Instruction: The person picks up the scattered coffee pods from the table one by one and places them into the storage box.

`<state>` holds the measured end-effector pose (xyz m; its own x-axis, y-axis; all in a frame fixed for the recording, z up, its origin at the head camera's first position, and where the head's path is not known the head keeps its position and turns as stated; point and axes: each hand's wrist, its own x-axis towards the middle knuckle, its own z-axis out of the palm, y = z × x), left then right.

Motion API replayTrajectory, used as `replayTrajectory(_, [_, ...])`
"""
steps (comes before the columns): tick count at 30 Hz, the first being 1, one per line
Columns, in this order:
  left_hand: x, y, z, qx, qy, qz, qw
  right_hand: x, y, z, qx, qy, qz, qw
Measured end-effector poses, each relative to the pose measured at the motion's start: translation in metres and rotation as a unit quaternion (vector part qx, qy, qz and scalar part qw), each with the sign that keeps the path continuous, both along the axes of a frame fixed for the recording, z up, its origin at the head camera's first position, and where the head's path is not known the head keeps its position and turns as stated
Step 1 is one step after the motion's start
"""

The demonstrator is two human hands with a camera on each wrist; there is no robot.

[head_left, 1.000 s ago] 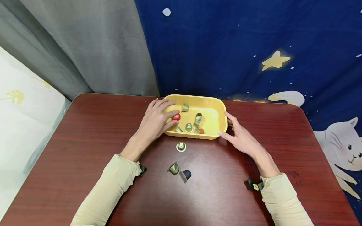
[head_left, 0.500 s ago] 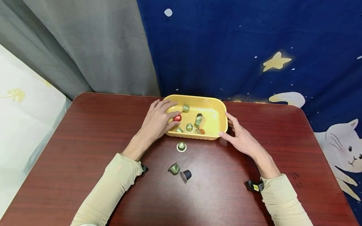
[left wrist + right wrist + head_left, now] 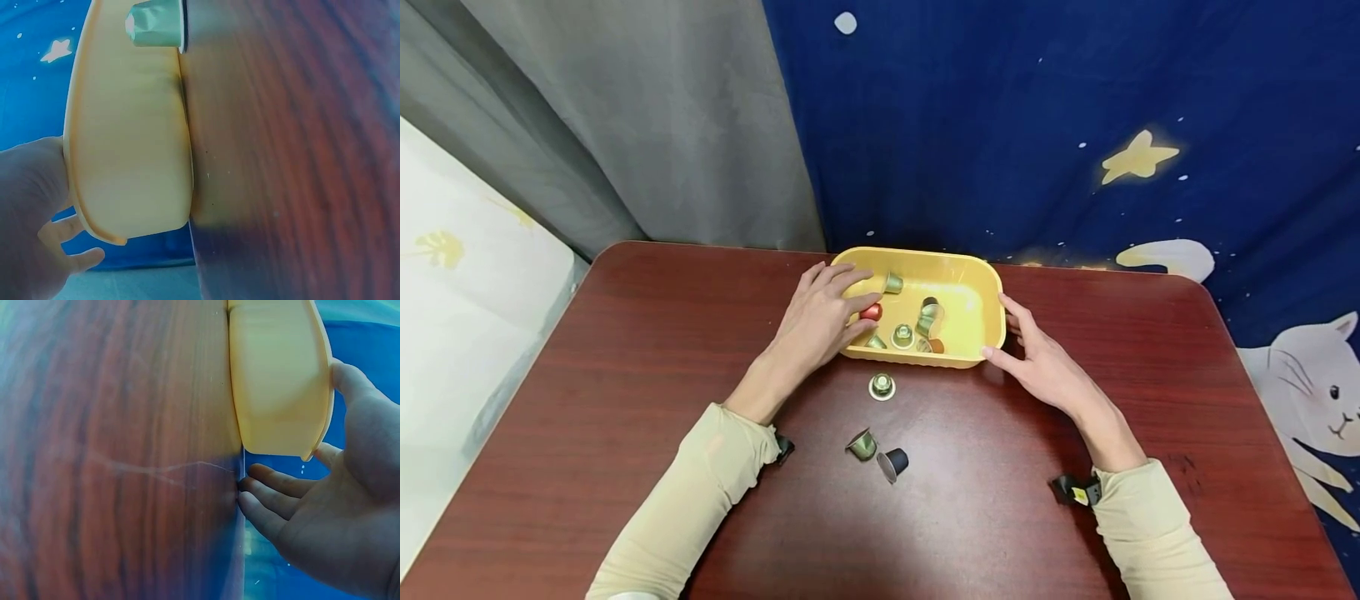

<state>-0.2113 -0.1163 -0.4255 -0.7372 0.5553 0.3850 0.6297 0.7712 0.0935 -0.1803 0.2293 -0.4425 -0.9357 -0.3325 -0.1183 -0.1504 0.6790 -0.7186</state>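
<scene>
Over the left end of the yellow basket (image 3: 964,321), at the far side of the dark red table (image 3: 625,375), the left hand (image 3: 816,323) reached with loosely bent fingers, thumb and forefinger either side of a red capsule (image 3: 872,312). Whether they pinched it I could not tell; the fingertips overlapped it, and the left wrist view showed only the basket's outer wall. At the other end, the right hand (image 3: 1043,360) was spread and uncurled, thumb and forefinger touching the rim about the near corner, the remaining fingers mostly hidden from the head view.

Inside, a pale green capsule (image 3: 877,342) disappeared partly under the left thumb, the near rim covered part of an orange capsule (image 3: 937,346), and a dark capsule (image 3: 929,302) was half seen. Out front, a rim-down capsule (image 3: 882,385) was cut off atop the left wrist view. Nearer, an olive capsule (image 3: 864,446) and a black capsule (image 3: 894,463) lay tipped side by side. Both sleeves (image 3: 688,492) ran out of frame.
</scene>
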Motion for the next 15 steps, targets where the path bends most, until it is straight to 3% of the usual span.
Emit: replayTrajectory(15, [-0.0009, 0.0003, 0.0009, -0.001, -0.003, -0.001, 1.0000, 0.0001, 0.0011, 0.0013, 0.006, 0.001, 0.007, 1.0000])
